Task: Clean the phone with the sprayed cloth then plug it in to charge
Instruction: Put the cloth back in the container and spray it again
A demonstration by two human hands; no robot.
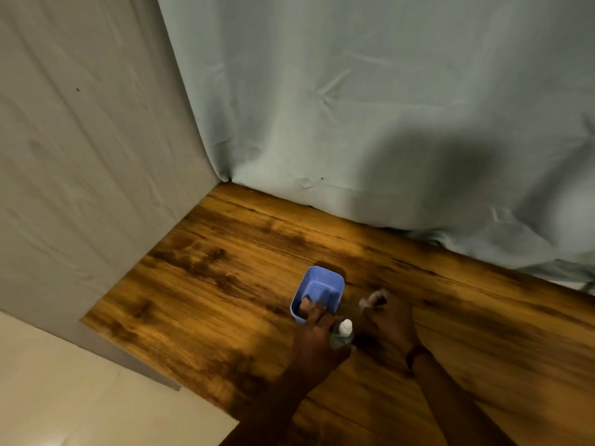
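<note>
My left hand (314, 336) reaches into a small blue bin (335, 280) on the wooden table (225, 284). Its fingertips are down inside, next to a dark object (306, 297) that may be the phone. Motion blur and the bin wall hide whether the fingers grip it. My right hand (391, 320) is just right of the bin and pinches a crumpled whitish cloth (373, 297) at its fingertips. A small clear spray bottle with a white cap (344, 331) stands between my two hands, beside my left hand.
A pale blue-green sheet (354, 107) hangs along the table's back edge and a grey-white sheet (80, 156) along its left side. The table's front-left corner drops to a light floor (80, 397). No charger or cable is in view.
</note>
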